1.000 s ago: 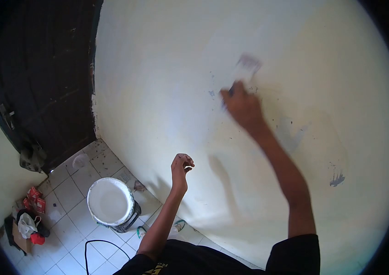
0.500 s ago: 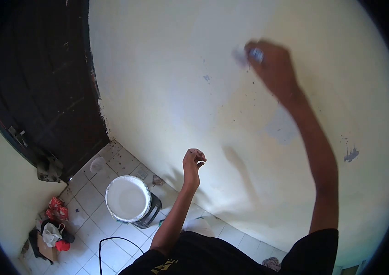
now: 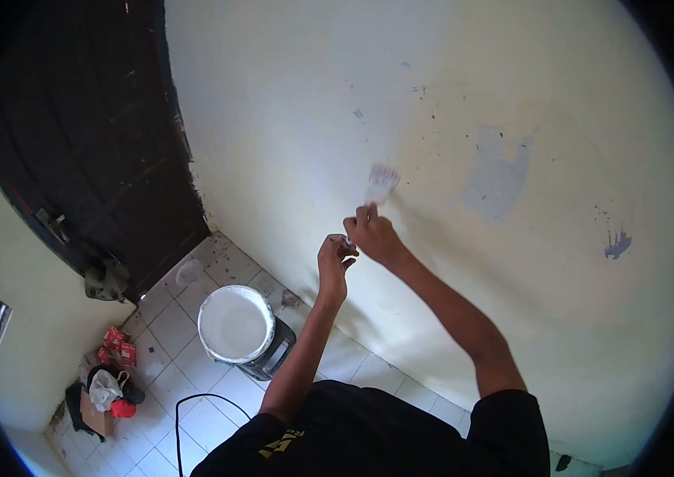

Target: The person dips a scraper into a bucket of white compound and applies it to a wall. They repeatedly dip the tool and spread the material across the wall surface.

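My right hand (image 3: 374,233) is closed around the handle of a flat paintbrush (image 3: 382,183). Its whitish, ragged-edged head points up and overlaps the cream wall (image 3: 432,310) in this view. Right beside it, my left hand (image 3: 335,258) is raised with its fingers curled in. A small pale bit shows between the two hands, and I cannot tell what the left fingers hold. Below and left of the hands, a bucket (image 3: 203,334) with a smeared rim stands on the floor with white stuff in it.
Grey patches (image 3: 498,179) and dark specks mark the wall. A dark door (image 3: 75,159) is at the left. On the tiled floor (image 3: 194,362) lie a black cable (image 3: 179,429), red boxes (image 3: 118,347), a white bag (image 3: 105,389) and a clear plastic cup (image 3: 188,273).
My right hand has come down and left from high on the wall, bringing the brush beside my left hand. The left hand has risen slightly. The view has shifted a little.
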Action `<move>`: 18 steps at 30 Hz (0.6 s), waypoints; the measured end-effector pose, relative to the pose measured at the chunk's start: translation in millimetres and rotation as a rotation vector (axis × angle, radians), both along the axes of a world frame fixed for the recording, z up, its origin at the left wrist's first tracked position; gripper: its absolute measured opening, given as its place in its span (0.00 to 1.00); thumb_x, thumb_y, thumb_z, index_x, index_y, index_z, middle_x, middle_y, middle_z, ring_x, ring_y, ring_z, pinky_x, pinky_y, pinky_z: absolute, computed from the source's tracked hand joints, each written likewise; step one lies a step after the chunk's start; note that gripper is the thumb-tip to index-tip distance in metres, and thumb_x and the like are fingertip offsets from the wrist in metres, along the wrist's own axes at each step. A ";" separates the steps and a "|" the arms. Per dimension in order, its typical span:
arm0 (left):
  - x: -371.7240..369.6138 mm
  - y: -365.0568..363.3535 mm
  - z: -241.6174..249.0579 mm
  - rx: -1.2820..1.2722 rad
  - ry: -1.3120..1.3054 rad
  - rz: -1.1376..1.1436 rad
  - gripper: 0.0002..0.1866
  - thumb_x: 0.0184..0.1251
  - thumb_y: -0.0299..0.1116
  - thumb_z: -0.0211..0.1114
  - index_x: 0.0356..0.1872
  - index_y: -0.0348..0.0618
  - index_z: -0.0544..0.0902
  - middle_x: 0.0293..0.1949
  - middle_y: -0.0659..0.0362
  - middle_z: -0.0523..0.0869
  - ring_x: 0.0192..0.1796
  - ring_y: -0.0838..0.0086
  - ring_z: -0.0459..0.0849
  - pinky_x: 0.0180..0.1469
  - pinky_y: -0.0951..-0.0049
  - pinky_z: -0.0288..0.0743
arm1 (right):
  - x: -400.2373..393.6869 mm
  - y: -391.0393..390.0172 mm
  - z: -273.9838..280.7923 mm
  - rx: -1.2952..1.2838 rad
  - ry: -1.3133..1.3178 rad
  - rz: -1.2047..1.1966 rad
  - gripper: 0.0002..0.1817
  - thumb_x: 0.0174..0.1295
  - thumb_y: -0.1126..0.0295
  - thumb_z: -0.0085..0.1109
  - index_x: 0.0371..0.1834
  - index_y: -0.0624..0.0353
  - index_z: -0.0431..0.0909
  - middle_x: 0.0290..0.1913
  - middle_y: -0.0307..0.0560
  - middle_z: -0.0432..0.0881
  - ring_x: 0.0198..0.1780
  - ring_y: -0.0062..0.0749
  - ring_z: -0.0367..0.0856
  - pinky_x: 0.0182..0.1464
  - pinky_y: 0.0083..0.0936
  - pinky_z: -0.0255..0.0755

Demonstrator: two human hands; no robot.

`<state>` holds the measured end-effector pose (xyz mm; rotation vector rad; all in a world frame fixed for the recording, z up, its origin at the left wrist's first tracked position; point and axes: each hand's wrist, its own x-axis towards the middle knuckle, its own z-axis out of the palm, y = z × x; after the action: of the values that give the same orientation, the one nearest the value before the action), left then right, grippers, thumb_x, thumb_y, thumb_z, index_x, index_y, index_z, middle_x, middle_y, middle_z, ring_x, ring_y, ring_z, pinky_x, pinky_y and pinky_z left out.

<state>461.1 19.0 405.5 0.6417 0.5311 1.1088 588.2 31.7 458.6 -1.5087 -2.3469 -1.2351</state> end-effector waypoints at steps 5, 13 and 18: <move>-17.4 -19.1 -14.9 -0.017 0.025 0.047 0.11 0.66 0.47 0.54 0.34 0.54 0.74 0.33 0.65 0.78 0.39 0.75 0.77 0.47 0.67 0.64 | -13.4 -10.7 -14.7 -0.195 0.578 -0.058 0.07 0.53 0.72 0.60 0.35 0.59 0.78 0.33 0.52 0.77 0.33 0.43 0.85 0.26 0.32 0.80; -37.6 -87.1 -31.1 -0.081 0.078 0.041 0.10 0.66 0.46 0.53 0.34 0.53 0.74 0.33 0.65 0.78 0.39 0.74 0.77 0.48 0.66 0.64 | -28.1 -81.4 -63.0 0.240 2.281 0.152 0.06 0.57 0.73 0.64 0.36 0.62 0.80 0.32 0.41 0.85 0.29 0.29 0.85 0.25 0.20 0.74; -42.2 -140.0 -68.9 -0.210 0.130 0.019 0.08 0.66 0.43 0.56 0.35 0.53 0.74 0.32 0.65 0.79 0.38 0.73 0.79 0.45 0.66 0.67 | -36.1 -142.7 -151.4 0.400 2.906 0.035 0.06 0.55 0.76 0.63 0.35 0.62 0.79 0.33 0.45 0.83 0.33 0.31 0.84 0.33 0.19 0.79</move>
<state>418.9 -120.9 336.6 0.5274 0.7562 1.0172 552.1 -111.0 307.2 -0.9206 0.0292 0.7223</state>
